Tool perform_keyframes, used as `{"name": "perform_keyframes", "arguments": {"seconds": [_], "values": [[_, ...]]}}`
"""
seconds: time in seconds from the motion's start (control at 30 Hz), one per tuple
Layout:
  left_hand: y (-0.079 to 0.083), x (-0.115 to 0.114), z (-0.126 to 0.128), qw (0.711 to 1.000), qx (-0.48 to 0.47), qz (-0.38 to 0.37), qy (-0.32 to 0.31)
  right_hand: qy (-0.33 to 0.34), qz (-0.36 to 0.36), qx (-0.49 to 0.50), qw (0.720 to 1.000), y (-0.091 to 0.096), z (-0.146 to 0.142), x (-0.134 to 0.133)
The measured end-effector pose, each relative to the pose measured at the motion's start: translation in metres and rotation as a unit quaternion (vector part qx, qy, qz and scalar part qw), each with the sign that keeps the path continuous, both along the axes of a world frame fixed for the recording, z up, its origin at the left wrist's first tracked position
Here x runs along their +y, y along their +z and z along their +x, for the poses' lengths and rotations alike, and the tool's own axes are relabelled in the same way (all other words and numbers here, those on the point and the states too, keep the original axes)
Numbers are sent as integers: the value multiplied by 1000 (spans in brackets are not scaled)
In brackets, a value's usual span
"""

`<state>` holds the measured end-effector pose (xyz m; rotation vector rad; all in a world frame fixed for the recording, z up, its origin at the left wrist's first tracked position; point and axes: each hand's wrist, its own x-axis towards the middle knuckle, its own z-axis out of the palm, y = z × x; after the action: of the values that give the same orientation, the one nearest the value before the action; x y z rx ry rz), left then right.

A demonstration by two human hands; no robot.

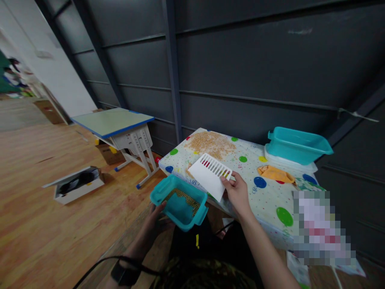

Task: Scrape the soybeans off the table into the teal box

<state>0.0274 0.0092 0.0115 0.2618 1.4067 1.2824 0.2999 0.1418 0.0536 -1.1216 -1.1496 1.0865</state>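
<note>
In the head view my left hand (157, 216) grips the near left side of a small teal plastic tub (202, 196), held off the table's front edge. Yellowish beans (180, 194) lie along the tub's inner edges, with bare bottom showing in the middle. My right hand (238, 192) pinches the right edge of a flat white plastic board (207, 176) with a row of slots along its far end. The board is above the table, just right of the tub. Beyond it, loose beans mixed with paler grains (210, 143) spread over the tablecloth.
A dotted cloth covers the table (249, 172). At its back right is a larger teal basin (300, 144) on a white tray, with an orange cloth (276, 174) before it. A desk (114, 120) and an open box (78, 184) stand left. A dark panelled wall rises behind.
</note>
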Motion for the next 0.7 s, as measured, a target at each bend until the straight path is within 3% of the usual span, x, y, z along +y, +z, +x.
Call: {"name": "perform_keyframes", "arguments": {"seconds": [0.2, 0.47, 0.7], "values": [[8, 0, 0, 1000, 6, -7, -8, 35, -6, 29, 999, 5, -10, -16], [5, 0, 0, 1000, 12, -5, -5, 72, -6, 24, 997, 4, -15, -18], [5, -1, 0, 1000, 15, -2, -7, -76, 47, 2, 996, -2, -14, 31]]}}
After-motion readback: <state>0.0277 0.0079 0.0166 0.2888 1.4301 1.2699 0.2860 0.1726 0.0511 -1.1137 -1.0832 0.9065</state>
